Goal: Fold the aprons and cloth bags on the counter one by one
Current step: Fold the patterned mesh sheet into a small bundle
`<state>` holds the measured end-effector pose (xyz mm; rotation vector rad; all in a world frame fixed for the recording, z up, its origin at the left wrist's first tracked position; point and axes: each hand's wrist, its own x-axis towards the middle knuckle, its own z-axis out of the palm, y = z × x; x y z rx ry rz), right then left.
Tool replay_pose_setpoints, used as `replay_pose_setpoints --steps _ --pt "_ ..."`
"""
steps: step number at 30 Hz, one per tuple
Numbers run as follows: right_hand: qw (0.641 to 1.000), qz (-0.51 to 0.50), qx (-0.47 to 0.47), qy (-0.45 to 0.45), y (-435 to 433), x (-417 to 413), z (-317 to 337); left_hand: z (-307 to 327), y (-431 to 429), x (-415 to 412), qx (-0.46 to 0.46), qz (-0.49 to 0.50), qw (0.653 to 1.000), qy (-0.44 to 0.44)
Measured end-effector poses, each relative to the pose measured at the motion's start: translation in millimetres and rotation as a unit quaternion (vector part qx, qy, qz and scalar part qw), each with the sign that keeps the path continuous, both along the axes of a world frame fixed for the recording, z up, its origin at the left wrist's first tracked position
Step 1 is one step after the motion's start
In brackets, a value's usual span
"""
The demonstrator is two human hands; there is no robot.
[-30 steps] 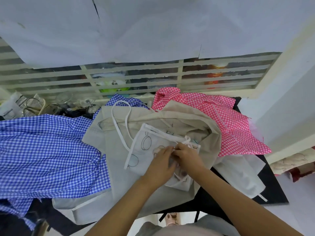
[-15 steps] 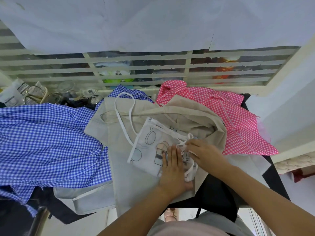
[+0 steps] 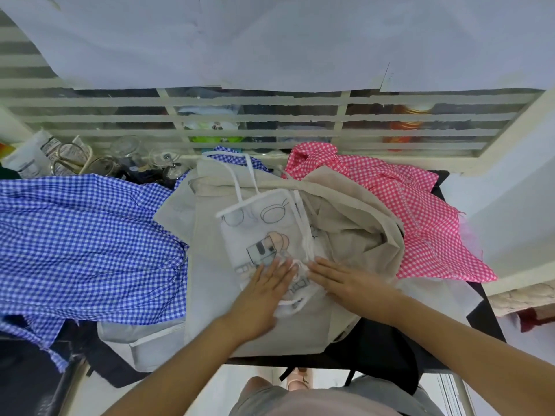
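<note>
A small white cloth bag (image 3: pixel 258 232) with cartoon prints and white straps lies folded on top of a beige cloth bag (image 3: pixel 345 235) in the middle of the black counter (image 3: pixel 480 313). My left hand (image 3: pixel 267 283) lies flat with straight fingers on the white bag's near part. My right hand (image 3: pixel 345 280) rests flat beside it, fingertips touching the bag's bunched white strap. A blue gingham apron (image 3: pixel 90 244) spreads to the left. At the right lies a pink gingham apron (image 3: pixel 420 223).
Glass jars (image 3: pixel 129 151) and packets (image 3: pixel 33 154) stand at the back left against a slatted window (image 3: pixel 270 121). Grey-white cloth (image 3: pixel 141 343) hangs over the counter's near edge, and another white cloth (image 3: pixel 441 298) lies right of the beige bag.
Both hands slid toward me over the white bag, from pinching its strap to lying flat. The bag now sits straighter and more tightly folded on the beige bag.
</note>
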<state>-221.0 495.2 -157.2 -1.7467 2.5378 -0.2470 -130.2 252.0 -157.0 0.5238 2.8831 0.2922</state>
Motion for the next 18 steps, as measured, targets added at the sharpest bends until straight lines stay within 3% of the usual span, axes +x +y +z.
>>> replay_pose_setpoints --steps 4,11,15,18 --pt "0.999 0.027 0.022 0.011 -26.2 2.4 -3.5 -3.7 -32.5 7.8 -0.037 -0.009 0.999 0.027" --pt "0.999 0.039 0.003 0.034 -64.0 11.7 -12.0 -14.1 -32.9 18.3 0.029 0.035 0.999 -0.025" --pt "0.998 0.046 -0.010 0.047 -70.2 8.6 -10.2 -16.6 -34.9 20.5 0.072 0.071 0.995 0.000" --pt "0.999 0.047 -0.005 0.003 -64.4 -3.6 -9.9 -17.2 -39.4 19.0 0.086 0.062 0.994 0.016"
